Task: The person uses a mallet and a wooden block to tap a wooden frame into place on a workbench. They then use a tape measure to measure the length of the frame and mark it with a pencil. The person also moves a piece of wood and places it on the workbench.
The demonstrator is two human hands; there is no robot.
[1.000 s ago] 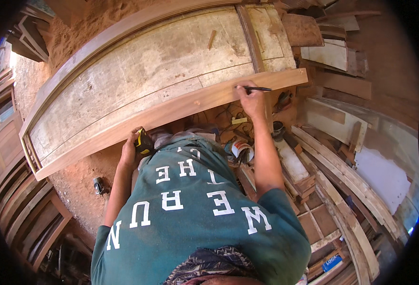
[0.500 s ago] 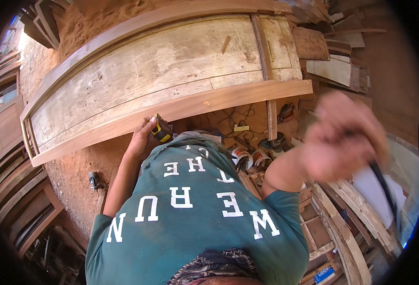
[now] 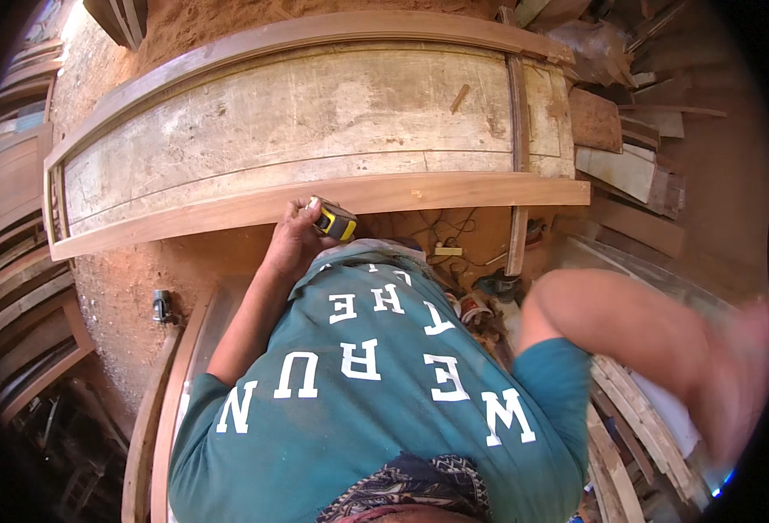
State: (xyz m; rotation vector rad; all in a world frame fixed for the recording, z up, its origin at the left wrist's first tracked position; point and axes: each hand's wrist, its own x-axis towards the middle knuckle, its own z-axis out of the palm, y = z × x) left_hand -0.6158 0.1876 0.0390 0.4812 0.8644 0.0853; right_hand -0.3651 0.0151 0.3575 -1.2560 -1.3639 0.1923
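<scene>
My left hand (image 3: 296, 234) is closed around a yellow and black tape measure (image 3: 336, 221), close to the near rail of a wooden frame. That near rail (image 3: 384, 193) is a long reddish-brown plank running from left to right. Its far end joins a crosspiece (image 3: 517, 131) near the right. My right hand (image 3: 742, 375) is stretched out to the far right, beside my body, and smeared by motion. Its fingers cannot be made out, nor whether anything is in them.
A worn pale board (image 3: 297, 113) lies inside the frame, with a small wood chip (image 3: 460, 98) on it. Stacked wooden panels (image 3: 18, 253) stand at the left. Offcuts (image 3: 620, 170) and long timber strips (image 3: 650, 418) lie at the right. A dark tool (image 3: 161, 305) rests on the sandy floor.
My right hand has swung outward to the right and down, away from the frame; a dark, thin thing seen at it before no longer shows clearly. My left hand keeps the tape measure.
</scene>
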